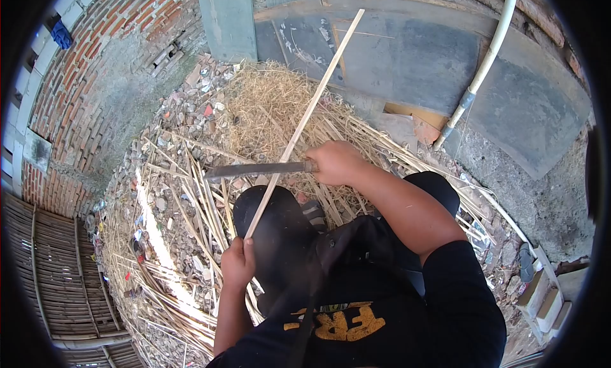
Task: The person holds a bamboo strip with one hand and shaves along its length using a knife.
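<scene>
My left hand is closed around the lower end of a long, pale bamboo strip. From there the strip slants up and to the right, past my knee. In my right hand is the handle of a machete, its dark blade pointing left. The blade crosses the strip above my knee and seems to touch it, with the strip's upper part reaching beyond. Both hands have their fingers wrapped round what they hold.
Curly shavings are heaped ahead of me. Loose bamboo strips lie left over rubble. A pale pipe leans by grey panels. A brick wall and a slatted bamboo panel stand left; a sandal is right.
</scene>
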Demonstrator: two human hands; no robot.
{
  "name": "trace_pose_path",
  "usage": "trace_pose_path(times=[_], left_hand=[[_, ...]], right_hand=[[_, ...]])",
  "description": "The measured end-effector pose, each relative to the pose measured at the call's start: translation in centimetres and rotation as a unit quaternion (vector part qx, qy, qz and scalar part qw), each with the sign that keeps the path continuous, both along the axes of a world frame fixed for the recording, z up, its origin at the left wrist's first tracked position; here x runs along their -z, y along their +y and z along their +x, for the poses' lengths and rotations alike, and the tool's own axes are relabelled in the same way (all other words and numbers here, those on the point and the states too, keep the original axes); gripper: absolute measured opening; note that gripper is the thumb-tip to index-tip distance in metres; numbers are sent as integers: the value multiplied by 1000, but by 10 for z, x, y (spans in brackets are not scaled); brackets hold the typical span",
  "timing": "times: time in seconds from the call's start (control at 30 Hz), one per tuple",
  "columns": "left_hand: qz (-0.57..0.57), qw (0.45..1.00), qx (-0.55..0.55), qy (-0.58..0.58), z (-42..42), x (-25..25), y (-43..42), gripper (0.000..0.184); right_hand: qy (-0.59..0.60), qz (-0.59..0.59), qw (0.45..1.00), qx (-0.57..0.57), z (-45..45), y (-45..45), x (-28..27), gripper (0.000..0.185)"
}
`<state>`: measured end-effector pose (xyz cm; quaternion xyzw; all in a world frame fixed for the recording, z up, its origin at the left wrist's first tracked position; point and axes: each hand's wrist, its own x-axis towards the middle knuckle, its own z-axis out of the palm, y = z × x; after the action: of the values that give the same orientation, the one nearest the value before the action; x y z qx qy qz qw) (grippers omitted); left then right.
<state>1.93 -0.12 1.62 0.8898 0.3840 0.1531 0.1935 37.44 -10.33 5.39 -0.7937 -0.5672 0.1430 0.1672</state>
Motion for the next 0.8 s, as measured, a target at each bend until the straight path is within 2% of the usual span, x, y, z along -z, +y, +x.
trace_pose_path(times=[0.07, 0.2, 0.3, 0.4, 0.53, 0.63, 0.73, 0.8], left_hand=[[-2, 1000, 2, -3, 1, 0, 2, 40], [-11, 1000, -6, 1, -3, -3, -3, 41], [5, 1000, -3, 6, -2, -5, 3, 43], [-1, 1000, -5, -1, -4, -1, 2, 42], [-7, 1000, -6, -11, 2, 0, 0, 40], [8, 1000, 2, -14, 4, 1, 2, 40], [14, 999, -5, -29, -4, 4, -1, 40], [7, 1000, -17, -17, -4, 2, 1, 40]], right_hand=[[-36, -13, 999, -26, -4, 0, -5, 22], [100, -24, 992, 73, 36, 9, 22, 25], [44, -15, 996, 75, 35, 5, 21, 25], [94, 38, 992, 74, 22, 3, 14, 25], [12, 15, 999, -45, -3, -4, -2, 24], [-73, -13, 993, -88, -9, -1, -3, 21], [107, 15, 992, 63, 29, 6, 10, 23], [136, 64, 970, 191, 67, 9, 27, 32]])
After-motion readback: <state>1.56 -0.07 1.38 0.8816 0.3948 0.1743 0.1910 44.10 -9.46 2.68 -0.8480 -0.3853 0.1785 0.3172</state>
